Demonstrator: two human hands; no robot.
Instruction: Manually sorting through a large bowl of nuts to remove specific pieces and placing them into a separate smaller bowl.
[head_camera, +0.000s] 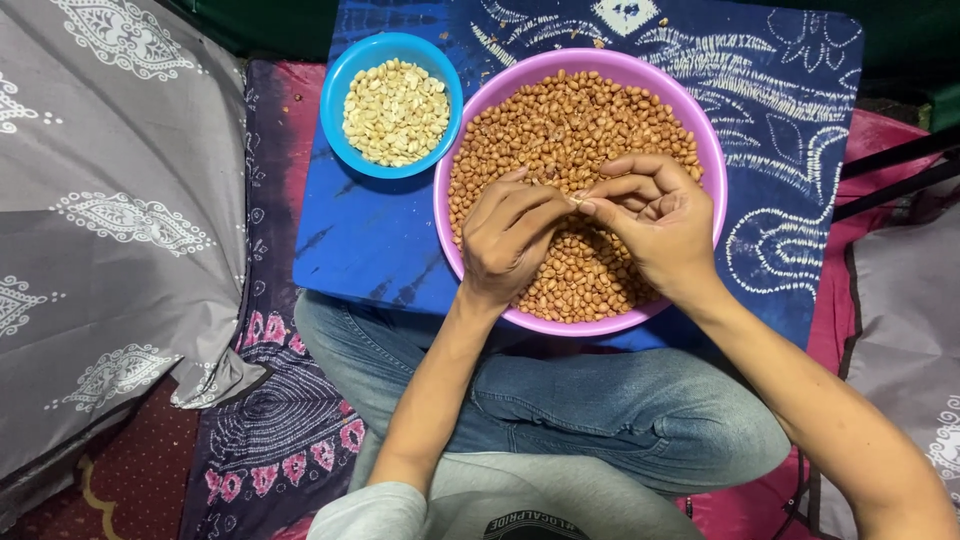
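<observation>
Over the bowl: your left hand (505, 240) and right hand (655, 225) pinch one peanut (577, 200) between fingertips.
Done: blue bowl (340, 90) at 10 o'clock, partly filled with skinned nuts.
Left: pink bowl (700, 130) still heaped, so early days.

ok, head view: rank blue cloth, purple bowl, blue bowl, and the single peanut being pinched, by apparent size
Largest to smallest as they look:
1. blue cloth
2. purple bowl
3. blue bowl
4. single peanut, pinched between the left hand and right hand

All lie at a similar distance, so the order looks safe.

Blue patterned cloth (380, 250), grey printed bedding (110, 220), maroon carpet (130, 480) below.
</observation>
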